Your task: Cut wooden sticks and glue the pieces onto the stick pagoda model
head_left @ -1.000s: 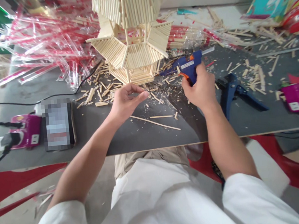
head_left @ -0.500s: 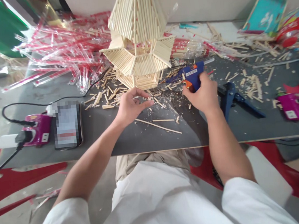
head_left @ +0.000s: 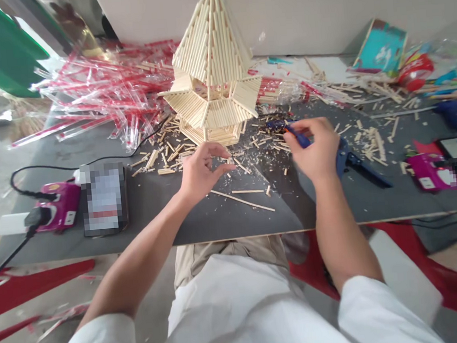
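My left hand [head_left: 204, 168] is in a loose pinch in front of the stick model. A tiny pale piece of stick [head_left: 231, 160] appears to be between its thumb and fingertip. The model [head_left: 219, 111] is a tiered tower of pale wooden sticks with a pointed roof, standing upright. My right hand [head_left: 315, 145] is closed around a blue hot glue gun [head_left: 302, 140] with orange parts, low over the table and mostly hidden by my fingers. Just right of that hand lies a blue hand cutter [head_left: 366, 170], partly covered by it.
Stick offcuts [head_left: 170, 144] litter the dark table [head_left: 150, 234]. Red-and-clear plastic wrappers [head_left: 97, 92] pile up back left. A phone [head_left: 105, 198] and a purple power adapter [head_left: 61, 205] with cables lie left. Another purple adapter [head_left: 431, 172] and a turquoise box [head_left: 381, 48] are right.
My right hand has tilted and lowered the glue gun, so less of its body shows. My left hand stays nearly in place. The whole view has shifted slightly.
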